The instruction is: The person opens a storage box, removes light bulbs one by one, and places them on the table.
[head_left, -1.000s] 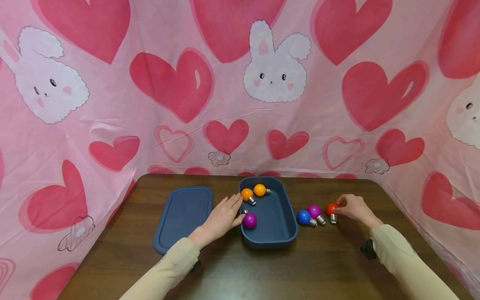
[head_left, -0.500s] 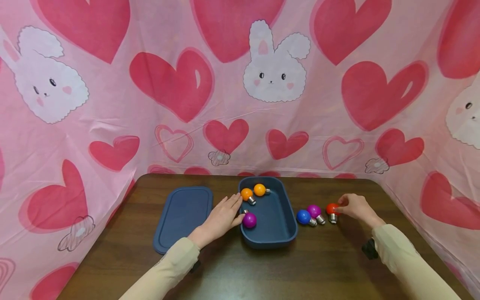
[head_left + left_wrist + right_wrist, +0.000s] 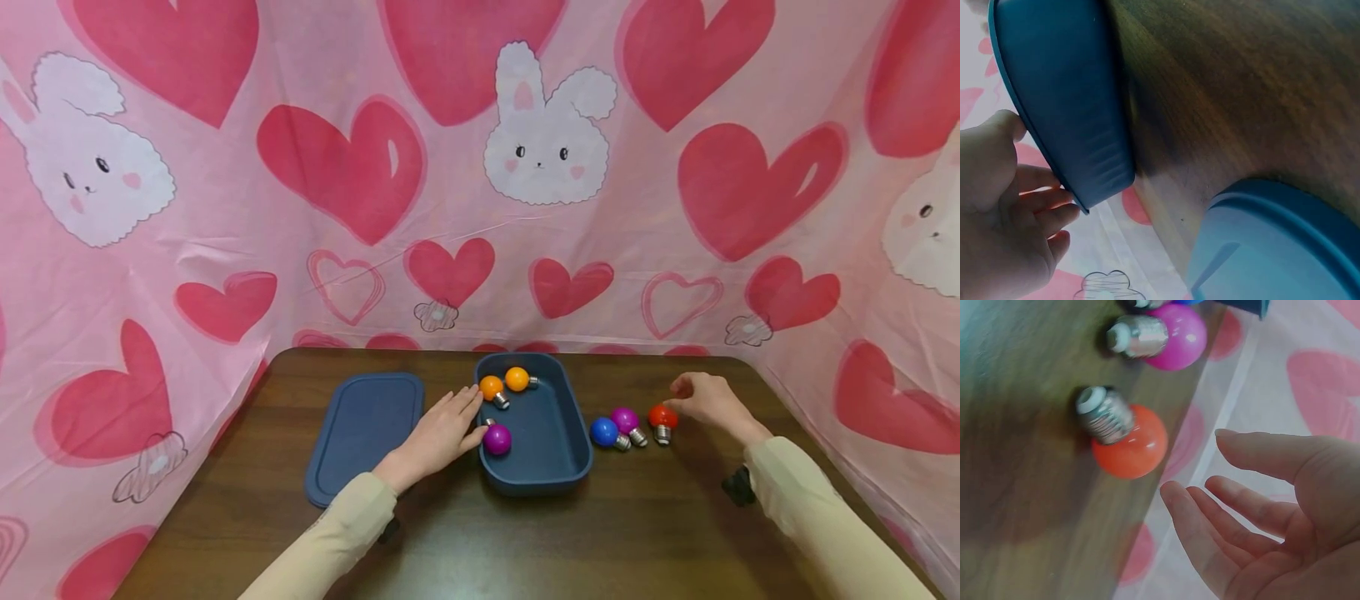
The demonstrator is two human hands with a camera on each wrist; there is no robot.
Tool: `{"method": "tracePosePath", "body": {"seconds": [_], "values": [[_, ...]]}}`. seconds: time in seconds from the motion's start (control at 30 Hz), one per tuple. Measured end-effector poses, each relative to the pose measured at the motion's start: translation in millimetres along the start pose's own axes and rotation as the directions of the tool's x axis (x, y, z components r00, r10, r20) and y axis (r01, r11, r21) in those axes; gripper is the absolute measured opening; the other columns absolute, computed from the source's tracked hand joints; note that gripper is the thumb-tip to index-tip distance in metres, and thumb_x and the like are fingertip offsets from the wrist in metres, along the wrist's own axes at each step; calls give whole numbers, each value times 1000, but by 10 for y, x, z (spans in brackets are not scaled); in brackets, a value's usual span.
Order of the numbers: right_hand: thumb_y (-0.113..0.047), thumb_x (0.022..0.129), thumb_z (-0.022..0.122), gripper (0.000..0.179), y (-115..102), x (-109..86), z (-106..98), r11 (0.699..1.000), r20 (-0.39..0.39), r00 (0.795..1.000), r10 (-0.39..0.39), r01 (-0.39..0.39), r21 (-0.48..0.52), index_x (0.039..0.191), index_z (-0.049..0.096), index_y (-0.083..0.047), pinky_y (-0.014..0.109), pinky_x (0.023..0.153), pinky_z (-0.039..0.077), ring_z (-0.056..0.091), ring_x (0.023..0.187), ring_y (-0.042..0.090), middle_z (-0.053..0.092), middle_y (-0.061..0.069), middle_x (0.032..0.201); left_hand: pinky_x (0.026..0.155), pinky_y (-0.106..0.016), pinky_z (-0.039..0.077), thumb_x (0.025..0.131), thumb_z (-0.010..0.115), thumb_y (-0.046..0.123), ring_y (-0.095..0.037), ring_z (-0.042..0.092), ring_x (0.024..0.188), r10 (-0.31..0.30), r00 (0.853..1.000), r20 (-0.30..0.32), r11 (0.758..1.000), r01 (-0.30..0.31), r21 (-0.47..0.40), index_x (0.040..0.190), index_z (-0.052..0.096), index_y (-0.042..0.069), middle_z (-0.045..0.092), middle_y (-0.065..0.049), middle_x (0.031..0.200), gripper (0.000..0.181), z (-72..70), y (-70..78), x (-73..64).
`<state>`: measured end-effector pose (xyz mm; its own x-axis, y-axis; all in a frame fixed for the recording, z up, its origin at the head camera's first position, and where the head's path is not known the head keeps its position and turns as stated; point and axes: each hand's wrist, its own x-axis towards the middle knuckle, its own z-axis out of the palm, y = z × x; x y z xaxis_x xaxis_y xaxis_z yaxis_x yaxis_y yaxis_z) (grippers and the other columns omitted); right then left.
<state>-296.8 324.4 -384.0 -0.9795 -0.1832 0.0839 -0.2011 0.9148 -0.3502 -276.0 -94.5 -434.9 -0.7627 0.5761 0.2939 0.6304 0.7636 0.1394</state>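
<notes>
My left hand (image 3: 435, 437) rests with extended fingers on the left rim of a dark blue bin (image 3: 534, 485). In the left wrist view its thumb and fingertips touch that rim. Inside the bin lie two orange light bulbs (image 3: 517, 379) and a purple light bulb (image 3: 497, 440). Just above and right of a red light bulb (image 3: 663, 416) hovers my right hand (image 3: 708, 402). The right wrist view has its thumb and fingers spread, apart from the red bulb (image 3: 1132, 447). To its left, a blue light bulb (image 3: 604, 432) and a magenta light bulb (image 3: 625, 419) lie side by side.
A flat dark blue lid (image 3: 367, 429) lies on the brown wooden table (image 3: 525, 550), left of the bin. Behind the table hangs a pink cloth (image 3: 465, 208) printed with hearts and rabbits.
My right hand has let go of the red bulb and lifted slightly up and away. The red bulb stays on the table. My left hand keeps its place on the bin's rim.
</notes>
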Motion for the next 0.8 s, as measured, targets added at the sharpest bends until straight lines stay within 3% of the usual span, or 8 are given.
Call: {"method": "tracePosePath", "body": {"seconds": [0.3, 0.5, 0.6, 0.8], "values": [[-31, 75, 68, 42, -273, 124, -98, 999, 44, 998, -34, 33, 27, 97, 59, 3, 45, 73, 47, 57, 82, 29, 62, 15, 91, 104, -41, 22, 88, 50, 39, -26, 37, 124, 18, 1000, -7, 1000, -18, 2, 132, 40, 3, 39, -13, 135, 58, -16, -22, -8], [-27, 75, 69, 37, -498, 252, -105, 991, 41, 992, -122, 120, 59, 96, 59, 2, 45, 75, 47, 56, 84, 29, 62, 16, 92, 105, -41, 21, 88, 48, 41, -26, 36, 125, 16, 1000, -2, 1000, -16, -3, 133, 39, 3, 38, -13, 137, 60, 6, -56, -2], [-23, 74, 70, 34, -620, 312, -71, 980, 24, 982, -188, 186, 64, 95, 59, 1, 45, 77, 47, 56, 85, 29, 62, 16, 93, 105, -40, 21, 88, 48, 42, -25, 35, 125, 12, 1000, 3, 1000, -12, -6, 134, 38, 4, 37, -12, 137, 60, 15, -65, -2], [-15, 71, 73, 29, -853, 436, 66, 939, -48, 941, -336, 339, 53, 91, 60, 1, 43, 76, 47, 59, 83, 29, 63, 14, 89, 104, -42, 22, 89, 46, 44, -25, 35, 125, 21, 1000, 9, 1000, -21, -5, 134, 38, 4, 36, -13, 138, 61, 20, -60, -9]]}}
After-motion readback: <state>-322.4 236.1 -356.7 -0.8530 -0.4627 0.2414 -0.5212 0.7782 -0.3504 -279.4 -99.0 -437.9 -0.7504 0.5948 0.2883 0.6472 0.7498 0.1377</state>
